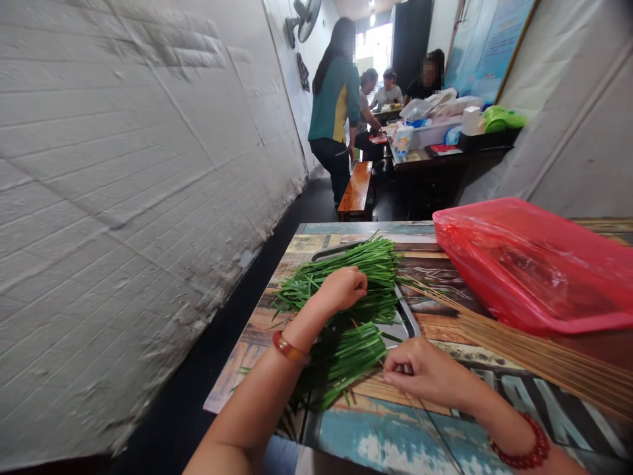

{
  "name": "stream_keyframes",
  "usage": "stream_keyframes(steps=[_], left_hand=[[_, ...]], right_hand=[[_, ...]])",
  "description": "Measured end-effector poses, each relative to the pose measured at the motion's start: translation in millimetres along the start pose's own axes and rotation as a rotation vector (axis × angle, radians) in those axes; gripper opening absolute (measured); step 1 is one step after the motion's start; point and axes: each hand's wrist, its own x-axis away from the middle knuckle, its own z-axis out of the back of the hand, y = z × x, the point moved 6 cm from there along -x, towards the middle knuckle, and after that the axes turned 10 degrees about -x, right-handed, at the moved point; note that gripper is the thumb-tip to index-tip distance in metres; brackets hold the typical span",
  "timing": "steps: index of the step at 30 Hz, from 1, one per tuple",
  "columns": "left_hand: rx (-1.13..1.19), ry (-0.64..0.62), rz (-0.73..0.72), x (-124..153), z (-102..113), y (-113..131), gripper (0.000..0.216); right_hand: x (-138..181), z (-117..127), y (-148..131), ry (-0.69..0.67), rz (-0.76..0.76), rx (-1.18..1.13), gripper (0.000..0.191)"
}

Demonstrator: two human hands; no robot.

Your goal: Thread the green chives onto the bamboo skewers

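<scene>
1. On a wood-print plank table (356, 432), long flat green stalks (378, 260) lie heaped over a grey metal tray (408, 318).
2. Left hand (343, 287) curls over them, its grip unclear; the forearm hides some.
3. Right hand (414, 371) pinches a thin brown stick (382, 363).
4. Rightward, loose tan sticks (524, 349) and a glossy red plastic-covered tub (534, 264) crowd the tabletop.

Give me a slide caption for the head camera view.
Left hand over a larger bunch of green stalks, right hand beside a smaller bunch, thin sticks nearby.
</scene>
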Motion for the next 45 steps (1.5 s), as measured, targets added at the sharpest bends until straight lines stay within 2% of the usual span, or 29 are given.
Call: stream_keyframes(steps=[5, 10, 16, 19, 24, 28, 36, 45], left_hand=[[-0.067, -0.016, 0.051, 12.1, -7.8, -3.1, 0.005], [-0.014, 0.086, 0.076, 16.8, -7.6, -3.6, 0.013], [0.381, 0.266, 0.204, 27.4, 1.7, -25.2, 0.009], [0.586, 0.294, 0.274, 31.5, -0.2, -33.0, 0.010], [0.768, 0.302, 0.322, 32.3, 2.7, -36.1, 0.010], [0.932, 0.298, 0.326, 35.1, 7.4, -28.4, 0.012], [1.211, 0.227, 0.440, 46.8, -6.5, -12.0, 0.023], [1.324, 0.162, 0.385, 47.4, -15.2, -8.6, 0.026]], right_hand=[[-0.1, -0.2, -2.3, -0.002, -0.001, 0.014, 0.020], [-0.3, 0.0, 2.9, 0.007, -0.009, 0.015, 0.020], [-2.3, 6.0, 8.1, 0.121, 0.008, 0.022, 0.025], [-4.0, 10.9, 12.6, 0.188, -0.011, 0.027, 0.025], [-5.0, 23.5, 18.6, 0.351, -0.033, 0.031, 0.027], [-3.7, 30.3, 20.4, 0.461, -0.018, 0.062, 0.028], [-2.6, 29.4, 27.1, 0.497, -0.016, 0.068, 0.029], [-1.4, 29.5, 25.9, 0.509, -0.026, 0.021, 0.027]])
